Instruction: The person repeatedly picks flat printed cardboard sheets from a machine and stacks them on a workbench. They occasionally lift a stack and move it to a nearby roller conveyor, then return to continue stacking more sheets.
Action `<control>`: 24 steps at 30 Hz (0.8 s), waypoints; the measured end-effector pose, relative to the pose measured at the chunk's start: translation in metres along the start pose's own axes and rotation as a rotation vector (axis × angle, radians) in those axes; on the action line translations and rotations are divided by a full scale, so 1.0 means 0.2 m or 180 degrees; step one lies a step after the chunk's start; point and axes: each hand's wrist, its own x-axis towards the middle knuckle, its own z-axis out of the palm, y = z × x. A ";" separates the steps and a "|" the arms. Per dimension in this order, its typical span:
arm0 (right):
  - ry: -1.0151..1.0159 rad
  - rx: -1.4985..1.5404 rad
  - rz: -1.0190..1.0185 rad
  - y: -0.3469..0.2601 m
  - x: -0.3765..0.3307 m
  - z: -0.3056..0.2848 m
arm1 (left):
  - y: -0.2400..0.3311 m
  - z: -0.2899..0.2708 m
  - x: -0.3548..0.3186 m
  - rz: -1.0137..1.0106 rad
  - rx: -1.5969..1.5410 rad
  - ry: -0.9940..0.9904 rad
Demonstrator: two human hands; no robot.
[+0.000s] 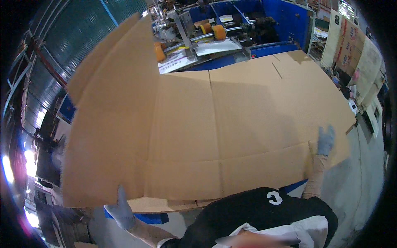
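A large flat sheet of brown cardboard (252,115) with crease lines and cut slots spreads out in front of me. Its left panel (109,136) is tilted up along a crease. My left hand (120,210), in a grey glove, grips the near edge of that panel, thumb on top and the other fingers hidden beneath. On the right part of the sheet, my gloved right hand (326,140) lies flat with its fingers apart. Another cardboard sheet (161,205) shows under the near edge.
Beyond the sheet stands a blue machine (285,25) with metal shafts and orange rollers (218,32). White printed sheets (217,46) lie on it. Cardboard boards (351,49) lean at the far right. Blue supports (153,218) show beneath the cardboard, above a grey floor (347,198).
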 end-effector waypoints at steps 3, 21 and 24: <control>-0.0097 -0.1484 0.1470 0.56 -0.10 -0.01 | -0.07 0.06 0.03 0.0417 0.0614 -0.0111; 0.0340 0.3657 0.0156 -0.54 -0.31 -0.39 | -0.20 0.17 -0.02 0.0435 0.0716 -0.0492; 0.0058 0.3488 0.0223 -0.64 -0.23 -0.42 | -0.18 0.24 -0.08 0.1280 0.1330 -0.0867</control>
